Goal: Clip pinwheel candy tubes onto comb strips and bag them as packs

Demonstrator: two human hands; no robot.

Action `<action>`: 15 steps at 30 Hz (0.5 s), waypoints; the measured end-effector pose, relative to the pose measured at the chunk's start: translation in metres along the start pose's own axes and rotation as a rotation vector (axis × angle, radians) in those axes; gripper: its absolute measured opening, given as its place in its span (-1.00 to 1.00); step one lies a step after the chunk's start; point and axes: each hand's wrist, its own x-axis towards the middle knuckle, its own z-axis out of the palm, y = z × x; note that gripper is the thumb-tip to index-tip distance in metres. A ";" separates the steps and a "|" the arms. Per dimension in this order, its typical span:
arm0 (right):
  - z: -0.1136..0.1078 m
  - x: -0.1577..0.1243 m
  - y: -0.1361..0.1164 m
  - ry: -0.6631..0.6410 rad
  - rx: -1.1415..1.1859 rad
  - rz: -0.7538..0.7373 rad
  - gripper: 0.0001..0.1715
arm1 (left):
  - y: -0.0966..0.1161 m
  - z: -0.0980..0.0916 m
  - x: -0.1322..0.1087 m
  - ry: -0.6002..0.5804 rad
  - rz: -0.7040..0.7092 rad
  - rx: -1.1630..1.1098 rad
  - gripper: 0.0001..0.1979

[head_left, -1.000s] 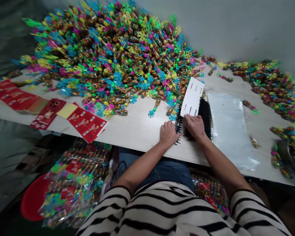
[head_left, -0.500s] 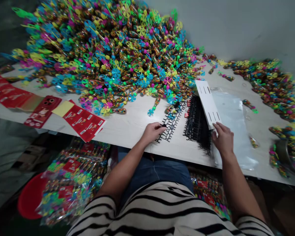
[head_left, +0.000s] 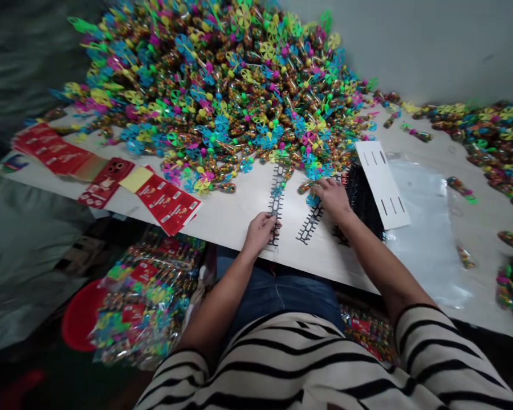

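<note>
My left hand (head_left: 263,230) pinches the lower part of a black plastic toothed strip (head_left: 277,202), which lies upright-on-view on the table, its far end at the toy pile. A second black strip (head_left: 311,224) lies slanted to its right, partly under my right hand (head_left: 333,198). The right fingertips are closed at a small clear candy-filled tube toy (head_left: 305,187) with a coloured fan. Beside that hand sits a stack of black strips (head_left: 362,196), partly hidden by my forearm. A white slotted card (head_left: 382,185) leans over the stack and the clear plastic bags (head_left: 427,233).
A big heap of candy-filled fan toys (head_left: 222,97) covers the back of the table, with more (head_left: 491,136) along the right. Red printed cards (head_left: 169,199) and a red phone case (head_left: 106,182) lie left. Below are bagged toys (head_left: 141,307) and a red basin (head_left: 79,319).
My right hand has let go of the white card and moved left to a tube toy. My left hand has drawn one black strip apart from the other. The view has turned slightly left.
</note>
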 end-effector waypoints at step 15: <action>-0.028 -0.035 0.051 0.190 0.059 0.584 -0.61 | 0.003 -0.009 0.004 0.090 -0.001 -0.043 -0.59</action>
